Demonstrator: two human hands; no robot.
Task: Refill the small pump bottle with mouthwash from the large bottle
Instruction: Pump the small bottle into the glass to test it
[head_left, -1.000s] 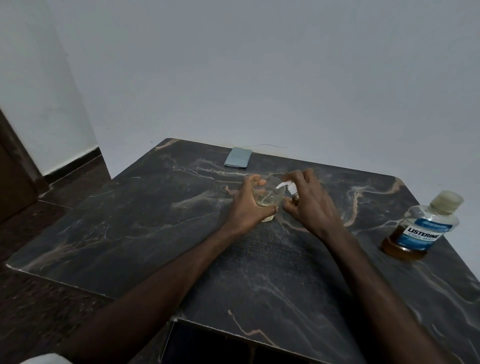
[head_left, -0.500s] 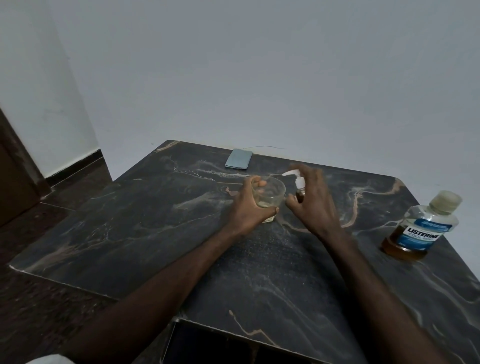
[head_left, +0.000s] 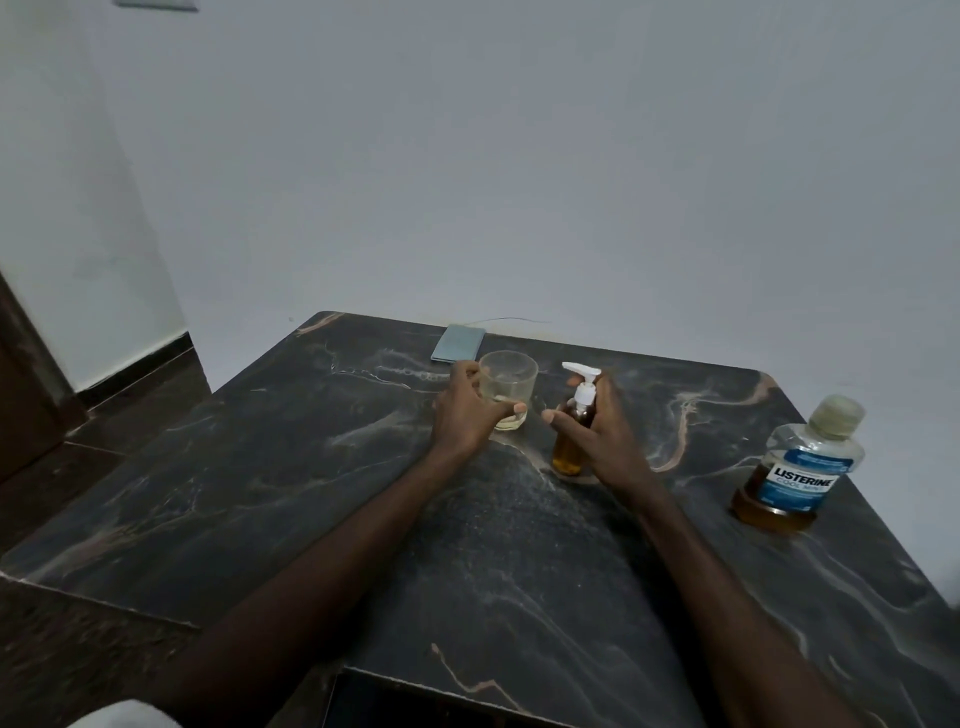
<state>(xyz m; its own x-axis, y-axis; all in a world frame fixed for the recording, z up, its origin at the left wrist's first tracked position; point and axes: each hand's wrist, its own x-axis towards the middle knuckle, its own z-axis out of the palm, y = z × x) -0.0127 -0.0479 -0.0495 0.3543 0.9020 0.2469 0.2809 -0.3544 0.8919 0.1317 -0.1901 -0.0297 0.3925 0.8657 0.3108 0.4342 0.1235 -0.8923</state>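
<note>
A small pump bottle (head_left: 569, 447) with amber liquid and a white pump head stands upright on the dark marble table (head_left: 311, 493). My right hand (head_left: 597, 436) is wrapped loosely around its right side, thumb out in front. My left hand (head_left: 467, 415) grips a clear glass tumbler (head_left: 511, 384) with a little pale liquid in the bottom, just left of the pump bottle. The large Listerine bottle (head_left: 800, 467), capped, with amber mouthwash low inside, stands at the table's right edge, well away from both hands.
A grey-blue phone (head_left: 458, 343) lies flat at the table's far edge, behind the tumbler, with a thin cable behind it. A white wall rises just beyond the table. Dark floor and a door frame lie to the left.
My right hand has drawn the pump bottle away from the tumbler to the right and set it upright on the table. The left hand stays on the tumbler.
</note>
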